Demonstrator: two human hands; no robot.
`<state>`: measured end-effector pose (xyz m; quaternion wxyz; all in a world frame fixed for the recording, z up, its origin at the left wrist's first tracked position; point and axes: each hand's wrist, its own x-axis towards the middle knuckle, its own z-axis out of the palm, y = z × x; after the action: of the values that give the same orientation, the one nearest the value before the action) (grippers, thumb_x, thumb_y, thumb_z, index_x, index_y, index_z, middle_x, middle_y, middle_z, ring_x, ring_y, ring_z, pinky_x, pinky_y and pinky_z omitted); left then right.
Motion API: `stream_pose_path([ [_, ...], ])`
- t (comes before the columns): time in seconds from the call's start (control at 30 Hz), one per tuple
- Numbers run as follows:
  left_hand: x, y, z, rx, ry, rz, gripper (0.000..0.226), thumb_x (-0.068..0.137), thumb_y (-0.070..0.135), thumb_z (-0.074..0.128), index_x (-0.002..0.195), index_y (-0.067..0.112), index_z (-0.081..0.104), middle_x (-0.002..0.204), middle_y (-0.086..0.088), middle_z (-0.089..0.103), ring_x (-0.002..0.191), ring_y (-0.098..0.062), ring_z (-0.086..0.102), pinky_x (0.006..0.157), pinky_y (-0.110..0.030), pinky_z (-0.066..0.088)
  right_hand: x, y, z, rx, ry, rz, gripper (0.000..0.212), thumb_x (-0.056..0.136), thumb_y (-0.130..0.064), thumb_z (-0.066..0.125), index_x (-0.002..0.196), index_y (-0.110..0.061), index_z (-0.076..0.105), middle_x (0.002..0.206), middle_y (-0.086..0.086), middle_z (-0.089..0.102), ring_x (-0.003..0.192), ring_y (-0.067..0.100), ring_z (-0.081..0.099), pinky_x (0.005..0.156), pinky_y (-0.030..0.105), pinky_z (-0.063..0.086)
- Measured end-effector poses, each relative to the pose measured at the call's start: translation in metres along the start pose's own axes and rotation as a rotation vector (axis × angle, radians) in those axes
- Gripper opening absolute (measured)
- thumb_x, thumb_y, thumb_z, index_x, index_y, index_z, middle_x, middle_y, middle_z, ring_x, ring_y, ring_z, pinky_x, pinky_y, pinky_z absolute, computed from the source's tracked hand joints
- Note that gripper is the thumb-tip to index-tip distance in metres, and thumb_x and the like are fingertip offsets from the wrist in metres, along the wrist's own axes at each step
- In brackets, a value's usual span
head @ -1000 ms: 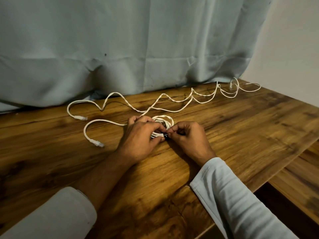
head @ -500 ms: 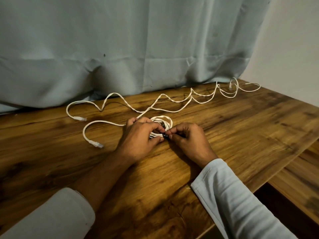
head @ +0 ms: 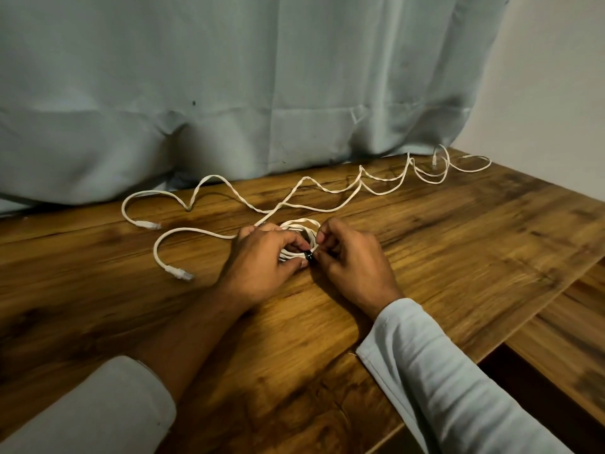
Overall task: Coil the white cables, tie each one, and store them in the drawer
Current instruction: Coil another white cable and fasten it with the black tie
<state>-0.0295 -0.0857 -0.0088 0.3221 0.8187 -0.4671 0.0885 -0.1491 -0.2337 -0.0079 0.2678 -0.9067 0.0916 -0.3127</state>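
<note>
A small coil of white cable (head: pixel 300 226) lies on the wooden table (head: pixel 458 244), mostly hidden under my fingers. My left hand (head: pixel 262 263) presses down on the coil's left side and pinches it. My right hand (head: pixel 353 260) pinches a small black tie (head: pixel 309 255) at the coil's near edge. A loose end with a clear plug (head: pixel 179 272) trails left from the coil. A second white cable (head: pixel 327 188) runs uncoiled in waves across the back of the table, its plug (head: pixel 148 224) at the left.
A grey-blue curtain (head: pixel 229 93) hangs along the table's back edge. A pale wall (head: pixel 556 93) stands at the right. The table's right edge drops to a lower wooden surface (head: pixel 569 339) with a dark gap beside it.
Both hands stay on the coil. My right fingers have shifted slightly on the black tie, and the index finger has lifted above the coil.
</note>
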Motion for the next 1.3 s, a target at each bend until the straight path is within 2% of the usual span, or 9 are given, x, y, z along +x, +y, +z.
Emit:
stream_pose_path([
  [0.17, 0.000, 0.001, 0.001, 0.021, -0.019, 0.011, 0.024, 0.084, 0.038, 0.081, 0.107, 0.039, 0.074, 0.111, 0.012, 0.072, 0.114, -0.010, 0.061, 0.107, -0.048, 0.040, 0.003, -0.001, 0.004, 0.053, 0.012, 0.034, 0.020, 0.083, -0.011, 0.075, 0.087, -0.026, 0.063, 0.079, -0.011, 0.068, 0.077, 0.006, 0.066, 0.073, 0.040, 0.057],
  [0.33, -0.001, 0.000, 0.000, -0.050, -0.016, -0.011, 0.025, 0.083, 0.039, 0.083, 0.106, 0.042, 0.075, 0.111, 0.012, 0.070, 0.109, -0.013, 0.064, 0.103, -0.048, 0.048, 0.000, 0.005, 0.003, 0.155, 0.038, 0.108, 0.017, 0.082, -0.009, 0.080, 0.082, -0.023, 0.070, 0.077, -0.010, 0.072, 0.075, 0.005, 0.068, 0.070, 0.027, 0.055],
  [0.53, -0.001, -0.002, 0.000, -0.096, -0.009, -0.040, 0.026, 0.081, 0.035, 0.086, 0.105, 0.040, 0.077, 0.107, 0.014, 0.069, 0.103, -0.008, 0.065, 0.098, -0.044, 0.053, -0.002, 0.006, 0.002, 0.139, -0.005, 0.089, 0.018, 0.085, -0.005, 0.074, 0.088, -0.022, 0.075, 0.083, -0.012, 0.074, 0.081, 0.003, 0.069, 0.078, 0.029, 0.057],
  [0.73, 0.000, -0.004, 0.002, -0.142, -0.037, -0.051, 0.024, 0.082, 0.030, 0.086, 0.104, 0.037, 0.078, 0.106, 0.010, 0.068, 0.100, -0.008, 0.065, 0.090, -0.034, 0.054, 0.002, 0.003, 0.006, 0.118, 0.000, 0.051, 0.022, 0.083, -0.002, 0.074, 0.084, -0.023, 0.072, 0.082, -0.010, 0.073, 0.079, 0.006, 0.069, 0.077, 0.036, 0.058],
  [0.87, 0.000, -0.007, 0.003, -0.152, -0.030, -0.047, 0.023, 0.081, 0.030, 0.086, 0.101, 0.037, 0.078, 0.105, 0.010, 0.069, 0.097, -0.008, 0.066, 0.088, -0.034, 0.054, 0.003, 0.005, 0.009, 0.170, 0.017, 0.083, 0.023, 0.081, -0.002, 0.078, 0.083, -0.023, 0.071, 0.080, -0.009, 0.072, 0.077, 0.007, 0.068, 0.075, 0.030, 0.058],
  [1.0, 0.001, -0.011, 0.004, -0.200, -0.024, -0.065, 0.025, 0.080, 0.031, 0.087, 0.101, 0.040, 0.078, 0.105, 0.013, 0.071, 0.098, -0.005, 0.066, 0.090, -0.037, 0.055, 0.004, 0.009, 0.008, 0.198, 0.021, 0.116, 0.013, 0.083, -0.008, 0.081, 0.085, -0.019, 0.074, 0.078, -0.009, 0.074, 0.075, 0.005, 0.069, 0.071, 0.019, 0.054],
  [1.17, 0.003, -0.016, 0.007, -0.275, -0.019, -0.073, 0.024, 0.080, 0.027, 0.087, 0.101, 0.037, 0.080, 0.102, 0.019, 0.077, 0.099, 0.001, 0.069, 0.093, -0.040, 0.057, 0.001, 0.009, 0.007, 0.170, -0.007, 0.114, 0.013, 0.086, -0.009, 0.078, 0.091, -0.021, 0.080, 0.087, -0.011, 0.077, 0.084, 0.002, 0.071, 0.081, 0.022, 0.056],
  [1.3, 0.004, -0.016, 0.006, -0.265, -0.038, -0.059, 0.024, 0.081, 0.026, 0.087, 0.102, 0.035, 0.080, 0.103, 0.018, 0.075, 0.100, 0.001, 0.068, 0.094, -0.039, 0.057, 0.001, 0.009, 0.008, 0.173, -0.013, 0.109, 0.014, 0.086, -0.011, 0.078, 0.092, -0.023, 0.080, 0.088, -0.012, 0.077, 0.086, 0.003, 0.071, 0.086, 0.034, 0.059],
])
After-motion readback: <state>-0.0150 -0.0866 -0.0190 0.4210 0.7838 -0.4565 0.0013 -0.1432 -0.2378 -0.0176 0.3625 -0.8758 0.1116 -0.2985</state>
